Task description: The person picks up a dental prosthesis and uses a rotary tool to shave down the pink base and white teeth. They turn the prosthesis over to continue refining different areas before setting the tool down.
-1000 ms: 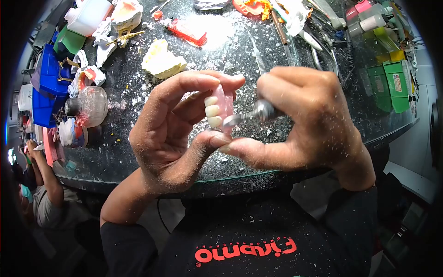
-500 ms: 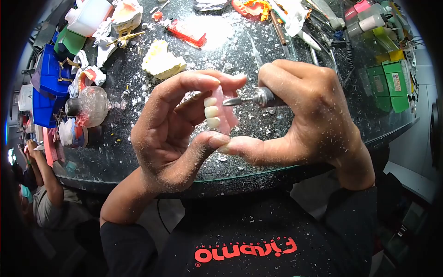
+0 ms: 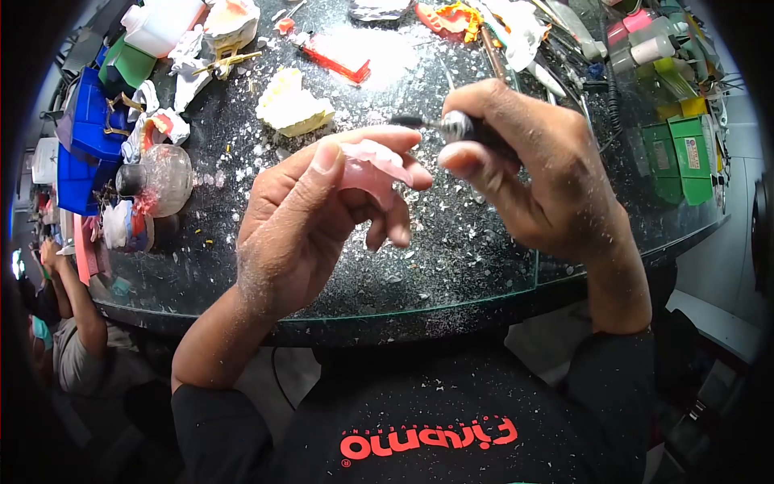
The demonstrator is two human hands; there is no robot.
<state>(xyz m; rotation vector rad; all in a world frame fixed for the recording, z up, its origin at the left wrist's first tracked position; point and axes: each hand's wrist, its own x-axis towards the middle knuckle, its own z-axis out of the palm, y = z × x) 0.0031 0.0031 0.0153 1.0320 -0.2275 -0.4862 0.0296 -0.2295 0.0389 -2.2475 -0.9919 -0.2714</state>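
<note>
Pinched between the thumb and fingers of my left hand (image 3: 294,210) is a pink denture (image 3: 371,176), its smooth pink side turned towards me; its teeth are mostly hidden from this angle. My right hand (image 3: 536,161) grips a rotary handpiece (image 3: 457,125) whose dark bur (image 3: 407,121) points left. The bur sits above and to the right of the denture, apart from it. Both hands hover over the dusty black bench, and white grinding dust clings to the skin.
White shavings litter the black bench (image 3: 451,274). Beyond my hands are a yellowish plaster cast (image 3: 292,103) and a red tool (image 3: 339,64). A glass jar (image 3: 165,184) and blue bin (image 3: 89,149) stand left, green bins (image 3: 692,157) right. Another person's arm (image 3: 76,298) shows far left.
My left hand has turned the denture so its teeth no longer face me. My right hand has lifted up and away, its thumb parting from my left thumb and the bur leaving the denture.
</note>
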